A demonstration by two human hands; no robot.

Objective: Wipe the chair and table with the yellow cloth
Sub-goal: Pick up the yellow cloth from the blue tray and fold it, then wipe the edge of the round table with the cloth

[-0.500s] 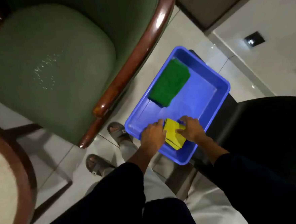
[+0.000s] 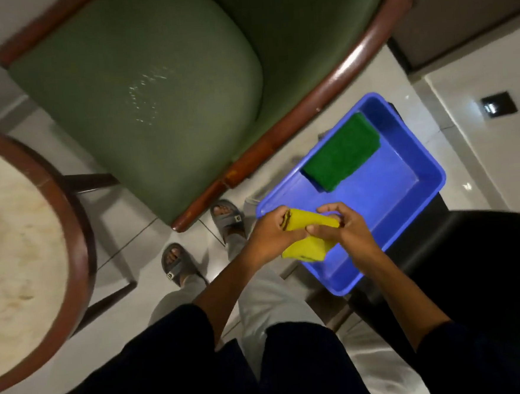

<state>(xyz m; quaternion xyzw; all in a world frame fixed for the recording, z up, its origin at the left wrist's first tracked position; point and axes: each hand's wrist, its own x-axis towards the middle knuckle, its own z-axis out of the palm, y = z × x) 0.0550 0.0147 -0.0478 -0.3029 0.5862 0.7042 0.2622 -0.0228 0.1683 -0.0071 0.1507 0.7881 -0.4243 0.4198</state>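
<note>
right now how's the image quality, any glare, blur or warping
Head view: dim room; bright glare on the blue tray floor and specks on the chair seat; slight motion blur on the hands holding the yellow cloth; wide-angle bending of the table rim.

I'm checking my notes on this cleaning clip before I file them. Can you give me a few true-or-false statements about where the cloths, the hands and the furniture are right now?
1. Both hands hold the yellow cloth. True: left hand, right hand.
2. The green cloth lies on the chair seat. False: it lies in the blue tray.
3. The green chair has a wooden armrest. True.
4. The round table stands on the person's right. False: it is on their left.
</note>
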